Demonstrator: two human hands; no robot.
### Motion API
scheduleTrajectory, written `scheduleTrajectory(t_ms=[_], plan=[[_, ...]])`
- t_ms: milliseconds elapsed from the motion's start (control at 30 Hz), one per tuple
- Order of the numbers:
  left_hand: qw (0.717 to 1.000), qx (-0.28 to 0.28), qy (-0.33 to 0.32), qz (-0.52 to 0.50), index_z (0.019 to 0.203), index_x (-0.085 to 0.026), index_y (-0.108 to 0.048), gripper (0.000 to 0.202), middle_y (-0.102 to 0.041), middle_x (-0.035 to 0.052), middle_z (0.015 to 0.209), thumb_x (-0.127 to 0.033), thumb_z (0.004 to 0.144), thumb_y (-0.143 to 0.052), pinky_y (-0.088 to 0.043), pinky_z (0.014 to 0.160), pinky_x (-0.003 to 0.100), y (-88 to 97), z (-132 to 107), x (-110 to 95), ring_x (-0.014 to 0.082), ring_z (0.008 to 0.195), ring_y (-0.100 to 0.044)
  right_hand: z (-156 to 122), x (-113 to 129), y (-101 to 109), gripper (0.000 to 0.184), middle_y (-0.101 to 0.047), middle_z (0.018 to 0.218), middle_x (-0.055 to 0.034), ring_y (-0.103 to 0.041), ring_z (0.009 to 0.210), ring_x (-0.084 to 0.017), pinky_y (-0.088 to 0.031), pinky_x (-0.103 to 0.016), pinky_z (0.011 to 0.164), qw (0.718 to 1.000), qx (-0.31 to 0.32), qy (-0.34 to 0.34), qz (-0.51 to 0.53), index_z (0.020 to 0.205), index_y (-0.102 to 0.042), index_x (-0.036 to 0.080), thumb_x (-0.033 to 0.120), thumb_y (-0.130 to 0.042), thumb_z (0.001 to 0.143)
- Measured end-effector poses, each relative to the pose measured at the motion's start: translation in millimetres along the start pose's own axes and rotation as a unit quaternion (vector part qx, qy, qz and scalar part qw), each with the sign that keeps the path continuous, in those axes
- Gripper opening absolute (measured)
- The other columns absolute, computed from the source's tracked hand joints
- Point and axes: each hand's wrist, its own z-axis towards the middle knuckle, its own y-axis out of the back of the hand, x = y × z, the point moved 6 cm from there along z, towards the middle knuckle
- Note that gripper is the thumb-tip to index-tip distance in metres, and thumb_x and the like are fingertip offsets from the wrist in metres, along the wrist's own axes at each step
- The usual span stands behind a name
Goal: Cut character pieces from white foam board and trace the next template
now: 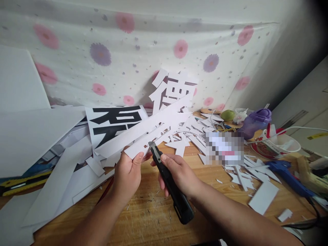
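Observation:
My left hand (129, 172) is closed on the near end of a white foam-board cutout (136, 146), thumb on top. The piece slants up and away to the right and has small openings in it. In my right hand (180, 174) is a black utility knife (170, 188), its blade pointing up and away from me. The blade tip lies at the cutout's lower edge, by a small opening; whether it is cutting in I cannot tell. Behind, a white cut-out character (158, 91) leans against the flower-patterned sheet (143, 48).
White scraps (197, 130) litter the wooden table (151, 218). To the left lie a sheet with black characters (115, 116), large white boards (38, 133) and a yellow utility knife (25, 182). At right are a blue glue gun (290, 176), a purple container (256, 122) and a plastic tub (284, 145).

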Motion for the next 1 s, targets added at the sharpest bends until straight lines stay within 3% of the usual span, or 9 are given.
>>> scheduleTrajectory(t_ms=[467,667,867,1000], plan=[[0.999,-0.019,0.006,0.036,0.109,-0.018,-0.058,0.033,-0.072,0.0095,0.101,-0.045,0.091,-0.054,-0.059,0.081,0.040,4.2,1.0,2.2,0.0281,0.106,-0.067,-0.8,-7.1,-6.7,0.058,-0.057,0.045,0.0048,-0.049,0.031,-0.013,-0.037,-0.021,0.034,1.000,0.023,-0.016,0.013,0.095,-0.055,0.017,0.073,-0.043,0.082],[0.994,-0.025,-0.006,0.108,0.102,-0.018,-0.061,0.031,-0.073,0.0106,0.095,-0.044,0.088,-0.055,-0.059,0.074,0.037,2.6,-1.1,-4.4,0.0323,0.112,-0.064,1.7,-5.5,-4.9,0.058,-0.056,0.044,0.0048,-0.049,0.030,-0.013,-0.036,-0.021,0.033,1.000,0.006,-0.008,0.014,0.093,-0.055,0.017,0.073,-0.044,0.080],[0.998,-0.010,0.019,0.059,0.106,-0.019,-0.057,0.030,-0.071,0.0107,0.107,-0.045,0.090,-0.053,-0.057,0.074,0.038,0.3,-1.7,4.6,0.0278,0.096,-0.070,0.2,-8.1,-7.6,0.059,-0.056,0.044,0.0046,-0.050,0.031,-0.013,-0.037,-0.021,0.033,0.999,0.015,-0.021,0.018,0.093,-0.055,0.017,0.074,-0.045,0.079],[0.997,-0.019,0.022,0.065,0.103,-0.019,-0.060,0.031,-0.073,0.0084,0.094,-0.045,0.086,-0.060,-0.056,0.078,0.038,1.6,-1.0,0.3,0.0289,0.097,-0.069,0.9,-7.1,-7.4,0.059,-0.057,0.044,0.0039,-0.049,0.030,-0.012,-0.037,-0.020,0.032,0.999,0.012,-0.021,0.031,0.095,-0.057,0.015,0.072,-0.046,0.080]])
